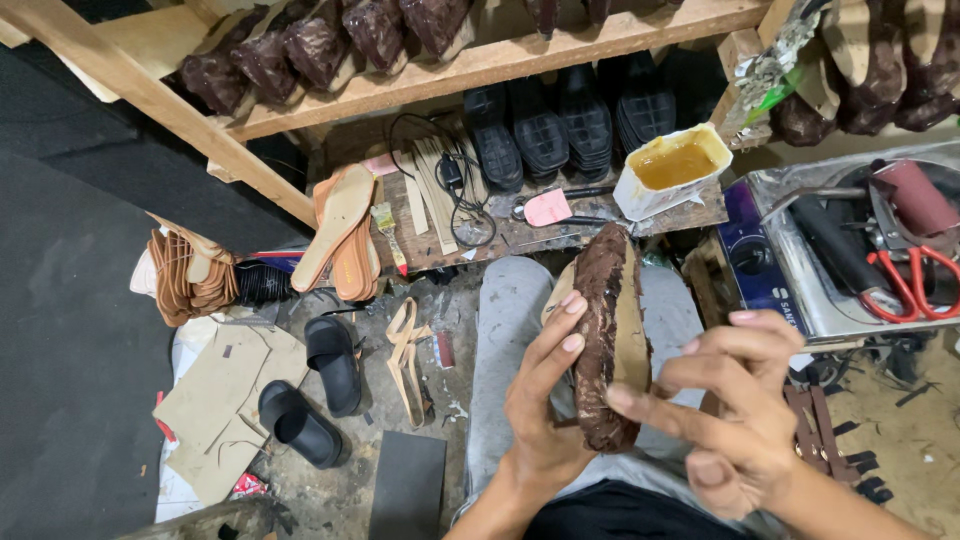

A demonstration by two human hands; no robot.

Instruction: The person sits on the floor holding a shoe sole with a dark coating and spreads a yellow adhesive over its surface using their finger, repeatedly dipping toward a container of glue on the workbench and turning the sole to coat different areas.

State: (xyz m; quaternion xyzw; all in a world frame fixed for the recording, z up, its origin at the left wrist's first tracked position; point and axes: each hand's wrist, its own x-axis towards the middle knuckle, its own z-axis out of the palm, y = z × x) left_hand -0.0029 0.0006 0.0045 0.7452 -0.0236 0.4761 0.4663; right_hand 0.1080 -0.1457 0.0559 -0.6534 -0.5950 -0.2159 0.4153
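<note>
Right hand (745,400), fingers loosely curled, presses the brown shoe upper (605,335); left hand (545,395) grips it. Glue tub (672,170) and red scissors (905,280) crowd behind; floor left holds black sandals (318,385).

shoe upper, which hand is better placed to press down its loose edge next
Probably the right hand: its fingertips already rest on the near edge of the shoe upper, free to press. The left hand cups the piece from the other side, steadying it.

Two black slippers (315,390), one glue tub (672,168), one scissors (905,280).
</note>
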